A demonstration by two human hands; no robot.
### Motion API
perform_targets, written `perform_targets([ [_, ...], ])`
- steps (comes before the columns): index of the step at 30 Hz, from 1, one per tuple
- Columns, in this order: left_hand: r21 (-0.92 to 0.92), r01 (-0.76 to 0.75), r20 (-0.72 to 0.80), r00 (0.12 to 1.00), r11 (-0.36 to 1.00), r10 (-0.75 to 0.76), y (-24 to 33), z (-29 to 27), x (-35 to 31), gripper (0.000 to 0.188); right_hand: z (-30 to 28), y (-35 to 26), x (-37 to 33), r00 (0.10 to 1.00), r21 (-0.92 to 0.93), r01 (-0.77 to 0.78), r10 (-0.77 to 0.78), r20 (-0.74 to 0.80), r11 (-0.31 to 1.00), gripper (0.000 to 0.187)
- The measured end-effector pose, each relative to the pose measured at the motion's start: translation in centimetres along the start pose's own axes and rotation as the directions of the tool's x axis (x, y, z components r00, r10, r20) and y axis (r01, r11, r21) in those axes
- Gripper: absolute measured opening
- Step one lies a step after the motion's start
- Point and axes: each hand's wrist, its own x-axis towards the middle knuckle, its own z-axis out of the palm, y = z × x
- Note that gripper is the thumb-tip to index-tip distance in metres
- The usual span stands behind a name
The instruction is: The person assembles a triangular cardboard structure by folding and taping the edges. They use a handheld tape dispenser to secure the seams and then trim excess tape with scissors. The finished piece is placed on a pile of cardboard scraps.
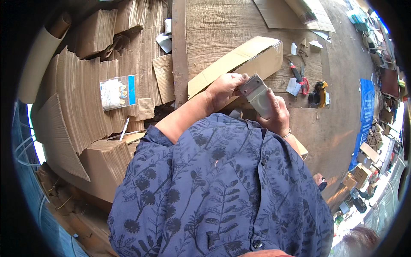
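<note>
The left hand [224, 91] pinches the upper-left edge of a flat grey piece [259, 99], and the right hand [277, 115] curls round its lower right side. The piece is held near a long cardboard box [233, 58] on the wooden table [214, 21]; red-handled scissors [305, 86] lie farther right.

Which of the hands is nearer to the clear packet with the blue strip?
Left. The left hand is to the right of the clear packet, apart from it; the right hand is farther off that way.

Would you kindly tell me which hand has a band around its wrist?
The right hand: a thin band shows at its wrist, whereas the left hand has a bare wrist.
</note>
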Motion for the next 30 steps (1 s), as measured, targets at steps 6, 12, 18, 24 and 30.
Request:
perform_targets([
  [6,0.306,-0.163,-0.088,0.976,0.938,0.199,1.0,-4.0,1.4,0.023,-0.7,-2.3,2.2,0.972,-0.097,-0.099,0.117,0.203,0.990,0.090],
  [12,0.645,-0.178,-0.274,0.854,0.743,0.443,6.8,-16.4,9.5,0.020,-2.4,-2.1,1.1,0.924,-0.238,-0.159,0.230,0.307,0.958,0.089],
  [18,0.563,-0.003,-0.403,0.872,0.827,0.277,8.5,-21.0,14.7,0.018,-0.5,-2.8,3.6,0.874,-0.319,-0.239,0.346,0.340,0.917,0.083],
  [24,0.650,0.142,-0.494,0.825,0.746,0.274,5.7,-26.2,18.9,0.017,2.6,-1.8,6.5,0.787,-0.399,-0.283,0.449,0.424,0.872,0.080],
  [30,0.659,0.191,-0.513,0.821,0.727,0.250,0.3,-25.1,21.0,0.019,3.3,0.3,3.8,0.787,-0.301,-0.351,0.453,0.418,0.887,0.083],
])
